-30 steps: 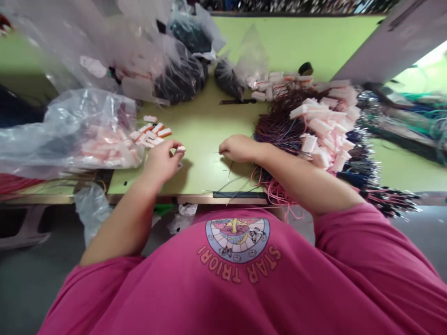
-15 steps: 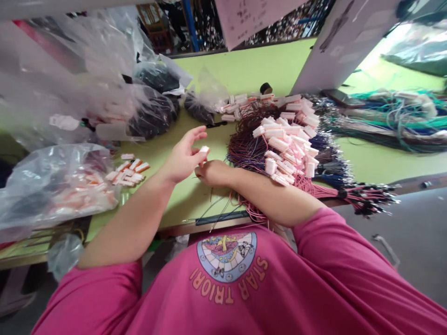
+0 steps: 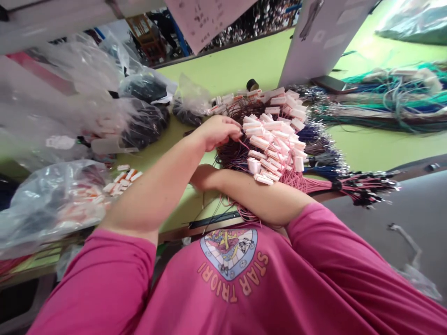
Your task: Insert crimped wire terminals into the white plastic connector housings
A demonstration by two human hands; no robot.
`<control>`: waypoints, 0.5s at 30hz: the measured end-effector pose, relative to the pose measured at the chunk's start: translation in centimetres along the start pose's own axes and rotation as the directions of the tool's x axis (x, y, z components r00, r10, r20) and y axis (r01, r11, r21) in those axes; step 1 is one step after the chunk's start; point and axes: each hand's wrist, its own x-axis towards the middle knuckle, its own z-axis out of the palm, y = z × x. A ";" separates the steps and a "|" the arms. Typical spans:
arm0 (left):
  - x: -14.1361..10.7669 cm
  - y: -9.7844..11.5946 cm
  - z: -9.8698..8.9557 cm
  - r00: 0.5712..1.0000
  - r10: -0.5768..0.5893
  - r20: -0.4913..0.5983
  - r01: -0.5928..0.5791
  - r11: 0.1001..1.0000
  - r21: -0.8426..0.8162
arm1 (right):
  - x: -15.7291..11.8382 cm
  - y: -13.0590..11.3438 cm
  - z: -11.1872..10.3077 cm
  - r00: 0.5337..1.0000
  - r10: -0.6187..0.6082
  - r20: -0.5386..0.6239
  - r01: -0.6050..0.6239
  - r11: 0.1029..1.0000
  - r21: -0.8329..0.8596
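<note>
My left hand [image 3: 221, 132] reaches over the near left side of a pile of white connectors [image 3: 275, 139]. Its fingers are curled together, and a pink wire [image 3: 244, 144] runs from the fingertips toward the pile. Whether a connector is also in that hand is hidden. Below it, my right hand [image 3: 203, 177] rests low over the table, partly covered by my left forearm, so its fingers do not show. Thin dark wires [image 3: 203, 201] hang down near it toward the table edge. Brown and pink wires [image 3: 232, 156] spread under the connectors.
Loose white and orange connectors [image 3: 122, 181] lie at left beside a clear plastic bag [image 3: 52, 200] of more. Bags with dark contents [image 3: 146, 123] stand behind. A pink wire bundle [image 3: 314, 183] with black ends, green and blue wires [image 3: 394, 102] and a grey upright panel [image 3: 314, 42] are at right.
My left hand has moved right and away from me, from above my right hand to the connector pile. The white connector at its fingertips no longer shows. The camera view has shifted slightly.
</note>
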 end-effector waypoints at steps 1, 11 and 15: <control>-0.8 -0.4 -0.6 1.000 -0.007 0.014 0.008 0.999 -0.038 | -0.3 -0.1 -0.2 1.000 -0.020 0.000 0.020 1.000 -0.015; -6.3 -4.0 -3.5 0.999 -0.015 0.045 0.028 0.949 -0.313 | -1.3 -0.6 -1.3 0.998 -0.050 0.033 0.053 0.994 -0.094; -5.9 -4.2 -3.4 1.000 -0.019 0.017 0.023 0.955 -0.295 | -1.3 -0.5 -1.3 0.996 -0.068 0.063 0.073 0.994 -0.077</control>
